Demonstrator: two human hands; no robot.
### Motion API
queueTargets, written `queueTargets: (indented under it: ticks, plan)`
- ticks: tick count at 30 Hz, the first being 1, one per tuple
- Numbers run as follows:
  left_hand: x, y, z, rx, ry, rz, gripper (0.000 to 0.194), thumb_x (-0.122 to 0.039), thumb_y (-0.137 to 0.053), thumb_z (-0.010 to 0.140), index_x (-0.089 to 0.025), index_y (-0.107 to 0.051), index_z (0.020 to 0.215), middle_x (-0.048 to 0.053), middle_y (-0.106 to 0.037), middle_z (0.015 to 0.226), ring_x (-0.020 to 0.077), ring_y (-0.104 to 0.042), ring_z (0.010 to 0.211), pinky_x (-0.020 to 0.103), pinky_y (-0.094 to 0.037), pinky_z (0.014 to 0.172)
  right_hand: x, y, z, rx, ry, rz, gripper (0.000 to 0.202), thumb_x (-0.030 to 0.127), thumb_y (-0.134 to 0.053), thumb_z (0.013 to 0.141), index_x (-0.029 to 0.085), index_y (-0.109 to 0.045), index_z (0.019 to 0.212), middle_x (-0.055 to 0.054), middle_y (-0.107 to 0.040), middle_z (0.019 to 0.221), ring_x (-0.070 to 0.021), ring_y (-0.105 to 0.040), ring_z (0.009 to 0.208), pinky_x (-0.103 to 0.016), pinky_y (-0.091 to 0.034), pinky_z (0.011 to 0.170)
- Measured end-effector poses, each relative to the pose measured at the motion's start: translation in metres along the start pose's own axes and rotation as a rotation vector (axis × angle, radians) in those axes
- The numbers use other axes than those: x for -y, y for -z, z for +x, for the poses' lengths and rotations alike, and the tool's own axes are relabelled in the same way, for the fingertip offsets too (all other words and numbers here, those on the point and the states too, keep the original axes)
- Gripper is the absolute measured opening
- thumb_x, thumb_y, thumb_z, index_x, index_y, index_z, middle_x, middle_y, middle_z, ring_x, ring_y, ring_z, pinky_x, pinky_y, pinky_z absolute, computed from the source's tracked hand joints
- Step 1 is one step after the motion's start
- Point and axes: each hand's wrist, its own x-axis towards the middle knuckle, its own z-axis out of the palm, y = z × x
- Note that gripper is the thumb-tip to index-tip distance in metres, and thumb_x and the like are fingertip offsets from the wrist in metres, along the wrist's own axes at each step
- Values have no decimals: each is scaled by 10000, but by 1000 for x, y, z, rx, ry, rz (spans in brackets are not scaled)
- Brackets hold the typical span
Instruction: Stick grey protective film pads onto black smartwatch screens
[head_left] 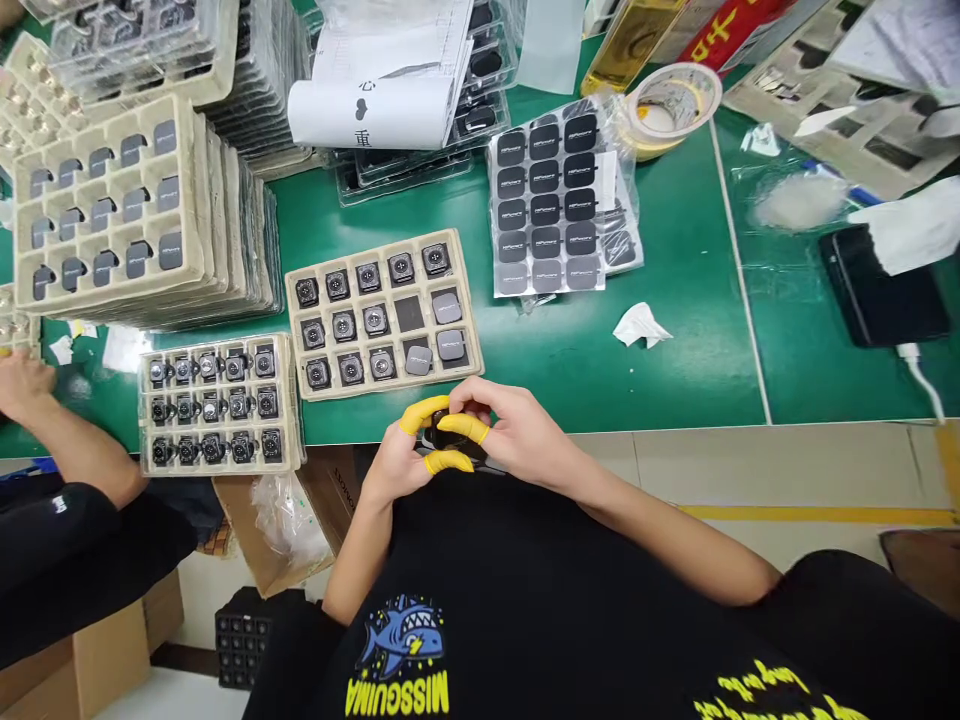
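Note:
Just off the table's front edge, my left hand [405, 458] and my right hand [517, 430] are both closed on a small black watch body [442, 438]. Yellow finger cots cover some of the fingertips, and the fingers hide much of the piece. Nearest to my hands lies a cream tray [390, 390] of black watch bodies, most showing their round sensor backs. Three of its compartments at the right have grey square labelled pieces [448, 307] on top. One compartment [409, 314] beside them shows only its dark floor.
A second watch tray [296, 455] overhangs the front edge at left. Behind it rise stacked trays [199, 200]. Sheets of black square stickers [546, 240], a tape roll [709, 95], paper scraps [641, 325] and a phone [885, 290] lie around. A co-worker's arm [82, 440] reaches in from the left.

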Motion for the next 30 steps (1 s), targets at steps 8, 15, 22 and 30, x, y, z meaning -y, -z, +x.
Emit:
queueTargets:
  ticks: [8, 15, 22, 30]
  plan:
    - [5, -3, 1, -51, -4, -50, 806, -703, -937, 777, -235, -723, 1397, 104, -853, 1212, 250, -854, 1039, 342, -698, 937, -11, 5, 1, 12, 160, -127, 90, 179, -620, 1044, 253, -627, 995, -36, -712, 1000, -184, -637, 825, -310, -527, 731]
    - [2, -11, 17, -212, 79, -249, 818, -641, -1076, 571, -223, -792, 1214, 22, -830, 949, 174, -815, 789, 253, -669, 751, -13, 29, -12, -238, 433, -216, 130, 193, -734, 1046, 274, -646, 996, -16, -711, 901, -190, -645, 774, -323, -531, 685]
    - [3, 6, 4, -399, 224, -285, 800, -633, -1111, 444, -215, -852, 1075, 14, -810, 888, 175, -793, 730, 250, -677, 691, -74, 245, 22, -722, -21, -515, 176, 309, -817, 881, 259, -650, 901, -46, -709, 939, -243, -661, 885, -408, -573, 845]
    - [0, 9, 9, -389, 227, -322, 734, -532, -1142, 462, -216, -864, 1064, 4, -810, 827, 159, -761, 639, 242, -674, 614, -128, 384, 48, -1023, -550, -738, 197, 233, -772, 908, 231, -579, 869, -151, -720, 1062, -321, -665, 1103, -464, -504, 1033]
